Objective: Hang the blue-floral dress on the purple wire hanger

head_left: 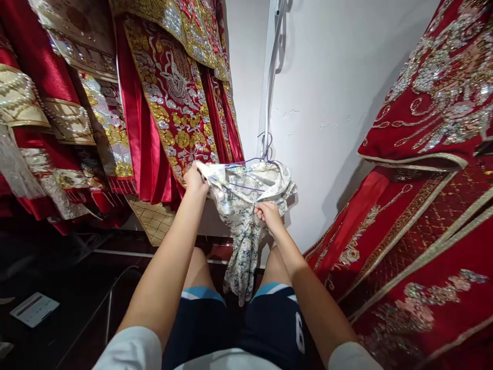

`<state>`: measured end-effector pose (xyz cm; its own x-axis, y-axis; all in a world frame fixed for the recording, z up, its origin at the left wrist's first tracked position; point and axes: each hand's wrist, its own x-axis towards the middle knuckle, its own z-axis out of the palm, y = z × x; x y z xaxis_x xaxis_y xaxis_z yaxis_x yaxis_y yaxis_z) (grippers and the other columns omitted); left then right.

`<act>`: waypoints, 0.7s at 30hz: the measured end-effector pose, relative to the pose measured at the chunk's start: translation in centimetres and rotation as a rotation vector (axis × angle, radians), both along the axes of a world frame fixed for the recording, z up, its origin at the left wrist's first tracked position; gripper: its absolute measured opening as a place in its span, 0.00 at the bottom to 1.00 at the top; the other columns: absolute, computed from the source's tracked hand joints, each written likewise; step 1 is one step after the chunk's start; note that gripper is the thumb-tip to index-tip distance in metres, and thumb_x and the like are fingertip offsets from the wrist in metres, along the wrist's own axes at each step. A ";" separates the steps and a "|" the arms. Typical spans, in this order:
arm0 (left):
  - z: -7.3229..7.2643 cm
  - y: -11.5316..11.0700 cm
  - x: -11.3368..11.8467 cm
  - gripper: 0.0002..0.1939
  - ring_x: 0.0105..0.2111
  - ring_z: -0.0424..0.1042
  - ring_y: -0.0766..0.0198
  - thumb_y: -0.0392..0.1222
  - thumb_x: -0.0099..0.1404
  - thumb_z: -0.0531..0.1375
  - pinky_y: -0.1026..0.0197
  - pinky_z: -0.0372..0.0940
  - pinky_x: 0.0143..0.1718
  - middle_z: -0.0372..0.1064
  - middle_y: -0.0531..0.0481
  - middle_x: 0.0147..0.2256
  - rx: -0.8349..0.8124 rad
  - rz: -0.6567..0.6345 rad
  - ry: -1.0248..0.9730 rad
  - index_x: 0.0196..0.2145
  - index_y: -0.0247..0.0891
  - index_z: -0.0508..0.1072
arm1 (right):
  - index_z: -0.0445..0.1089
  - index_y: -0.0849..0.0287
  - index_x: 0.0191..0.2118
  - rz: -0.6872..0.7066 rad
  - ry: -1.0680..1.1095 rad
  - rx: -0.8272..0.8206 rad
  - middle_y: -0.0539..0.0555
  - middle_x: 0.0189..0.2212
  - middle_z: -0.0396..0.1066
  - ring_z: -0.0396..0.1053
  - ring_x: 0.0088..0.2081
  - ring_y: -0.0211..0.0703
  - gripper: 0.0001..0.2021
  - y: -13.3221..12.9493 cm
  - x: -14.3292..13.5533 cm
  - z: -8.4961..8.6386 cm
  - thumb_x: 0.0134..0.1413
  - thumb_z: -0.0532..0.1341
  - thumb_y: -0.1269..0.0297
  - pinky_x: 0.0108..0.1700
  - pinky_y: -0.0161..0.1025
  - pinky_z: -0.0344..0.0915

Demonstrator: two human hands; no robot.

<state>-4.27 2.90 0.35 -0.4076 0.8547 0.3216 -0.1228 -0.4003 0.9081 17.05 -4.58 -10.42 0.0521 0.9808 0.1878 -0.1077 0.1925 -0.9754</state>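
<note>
A white shirt (244, 221) with a dark leafy print hangs in front of me on a purple hanger (246, 187). The hanger's hook sits at a white metal rail (265, 103) against the wall. My left hand (195, 180) is closed on the shirt's left shoulder edge and pulls it out to the side. At the front opening, just below the collar, my right hand (268, 213) pinches the fabric. The shirt's lower part dangles between my knees, bunched and narrow. What lies inside my right fingertips is hidden.
Red embroidered gowns (173, 97) with gold and silver sequins hang close on the left. Another red beaded gown (427, 118) fills the right side. Behind the shirt stands a white wall (323, 77). A flat white card or box (34, 309) lies low at the left.
</note>
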 end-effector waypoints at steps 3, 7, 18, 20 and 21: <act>-4.3 -0.5 -1.0 0.19 0.39 0.66 0.66 0.38 0.78 0.38 0.56 0.64 0.48 0.59 0.52 0.25 -0.142 -0.086 -0.111 0.27 0.41 0.53 | 0.66 0.57 0.17 -0.002 0.079 -0.041 0.47 0.12 0.58 0.49 0.17 0.32 0.11 -2.1 -0.1 -0.8 0.44 0.60 0.59 0.20 0.35 0.44; -11.6 -3.9 2.1 0.20 0.39 0.69 0.62 0.47 0.77 0.42 0.53 0.65 0.44 0.63 0.49 0.25 -0.274 -0.146 -0.224 0.26 0.40 0.54 | 0.61 0.54 0.19 -0.035 0.282 -0.052 0.47 0.14 0.54 0.49 0.18 0.35 0.13 -5.3 0.6 -4.1 0.48 0.59 0.56 0.19 0.37 0.47; -15.5 -13.2 8.6 0.19 0.36 0.72 0.63 0.53 0.54 0.70 0.61 0.67 0.45 0.71 0.50 0.34 -0.044 -0.497 -0.451 0.34 0.38 0.70 | 0.56 0.55 0.16 -0.479 0.239 -0.088 0.43 0.13 0.50 0.46 0.17 0.31 0.18 -7.1 6.6 -10.3 0.39 0.66 0.54 0.18 0.33 0.43; -14.1 -14.3 9.5 0.20 0.36 0.72 0.62 0.56 0.56 0.69 0.61 0.67 0.44 0.71 0.50 0.33 -0.020 -0.563 -0.353 0.34 0.38 0.71 | 0.61 0.56 0.19 -0.526 0.202 0.024 0.45 0.16 0.56 0.53 0.20 0.34 0.18 -7.2 5.2 -9.6 0.45 0.65 0.50 0.21 0.34 0.52; -13.5 -14.9 10.0 0.19 0.36 0.72 0.62 0.56 0.57 0.68 0.60 0.66 0.44 0.72 0.49 0.34 -0.009 -0.586 -0.282 0.35 0.38 0.72 | 0.65 0.57 0.22 -0.501 0.174 0.063 0.48 0.20 0.62 0.59 0.23 0.36 0.18 -7.3 4.3 -9.2 0.48 0.63 0.48 0.24 0.34 0.58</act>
<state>5.75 -12.02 -13.20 0.0590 0.9633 0.2617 -0.5530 -0.1867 0.8120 21.34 -11.90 -19.59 0.5471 0.8147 0.1920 -0.1466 0.3190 -0.9363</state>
